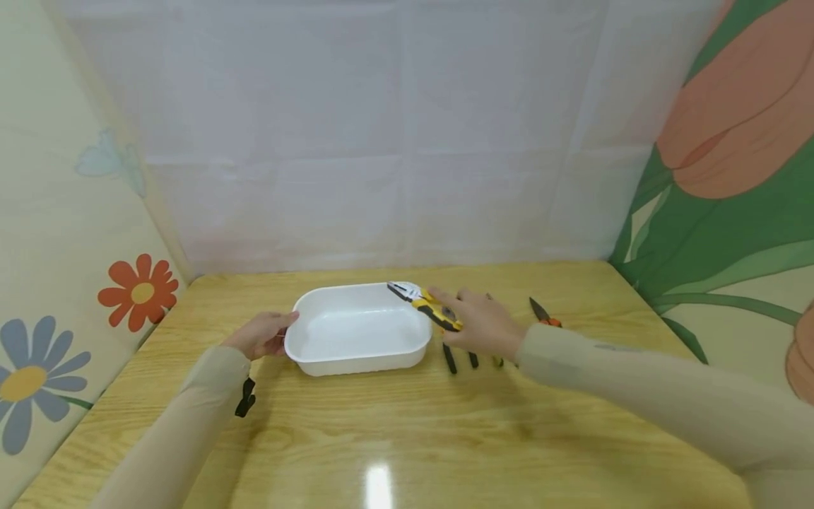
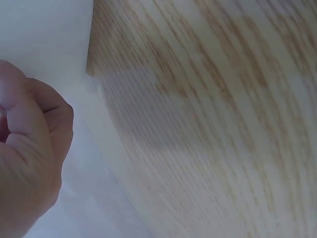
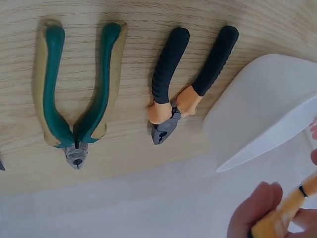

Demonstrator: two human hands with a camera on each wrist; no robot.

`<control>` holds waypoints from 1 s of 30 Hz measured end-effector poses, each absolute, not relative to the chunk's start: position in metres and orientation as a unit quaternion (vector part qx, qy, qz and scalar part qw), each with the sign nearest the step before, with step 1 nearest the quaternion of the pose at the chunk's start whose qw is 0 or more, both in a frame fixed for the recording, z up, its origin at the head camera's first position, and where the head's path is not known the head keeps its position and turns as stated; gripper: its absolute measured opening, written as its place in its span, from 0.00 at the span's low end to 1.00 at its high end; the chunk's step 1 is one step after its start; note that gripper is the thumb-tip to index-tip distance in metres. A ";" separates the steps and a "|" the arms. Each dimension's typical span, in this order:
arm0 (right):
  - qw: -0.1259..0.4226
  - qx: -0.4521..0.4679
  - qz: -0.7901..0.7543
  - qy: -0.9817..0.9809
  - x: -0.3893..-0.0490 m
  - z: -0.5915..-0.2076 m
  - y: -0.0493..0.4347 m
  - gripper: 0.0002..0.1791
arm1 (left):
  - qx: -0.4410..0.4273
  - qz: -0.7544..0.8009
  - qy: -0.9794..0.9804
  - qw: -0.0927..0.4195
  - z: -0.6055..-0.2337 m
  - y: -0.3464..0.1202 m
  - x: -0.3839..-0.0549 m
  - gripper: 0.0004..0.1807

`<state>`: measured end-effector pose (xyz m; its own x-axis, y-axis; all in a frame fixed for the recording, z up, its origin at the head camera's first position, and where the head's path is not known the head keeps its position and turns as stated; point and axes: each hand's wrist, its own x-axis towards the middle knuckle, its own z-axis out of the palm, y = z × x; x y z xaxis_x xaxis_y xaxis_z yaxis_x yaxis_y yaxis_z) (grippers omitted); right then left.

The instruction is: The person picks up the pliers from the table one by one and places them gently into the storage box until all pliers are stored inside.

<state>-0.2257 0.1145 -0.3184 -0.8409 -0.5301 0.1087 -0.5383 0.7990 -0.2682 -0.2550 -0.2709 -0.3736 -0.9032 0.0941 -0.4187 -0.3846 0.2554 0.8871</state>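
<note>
A white rectangular tray [image 1: 362, 365] with rounded corners stands on the wooden table. My left hand [image 1: 262, 335] grips its left end, thumb at the rim; in the left wrist view that hand [image 2: 32, 134] has curled fingers beside the white wall. Over the tray's right end, my right hand [image 1: 483, 324] holds yellow-and-black combination pliers [image 1: 437, 313], their metal nose pointing left above the rim. The right wrist view shows only part of these pliers' yellow handle [image 3: 277, 218]. Nothing is seen lying inside the tray.
Pliers with black-and-orange handles [image 3: 166, 74] lie right of the tray. Beside them are pliers with green-and-tan handles [image 3: 52, 94]. Farther right lies a dark-bladed tool with orange handles [image 1: 540, 311]. A white cloth backdrop [image 1: 381, 155] rises behind the table.
</note>
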 end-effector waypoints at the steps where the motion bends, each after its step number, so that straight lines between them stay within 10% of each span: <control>1: 0.017 0.287 0.142 -0.947 -0.226 -0.320 0.113 0.42 | -0.096 0.603 0.767 0.199 -0.374 -0.271 -0.255 0.30; 30: 0.026 0.360 0.121 -0.925 -0.250 -0.335 0.080 0.41 | -0.064 0.605 0.765 0.211 -0.370 -0.274 -0.253 0.28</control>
<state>-0.2497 0.0798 -0.3352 -0.7393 -0.6597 0.1353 -0.6723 0.7114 -0.2050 -0.2529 -0.2744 -0.3700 -0.9030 0.1579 -0.3996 -0.3526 0.2590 0.8992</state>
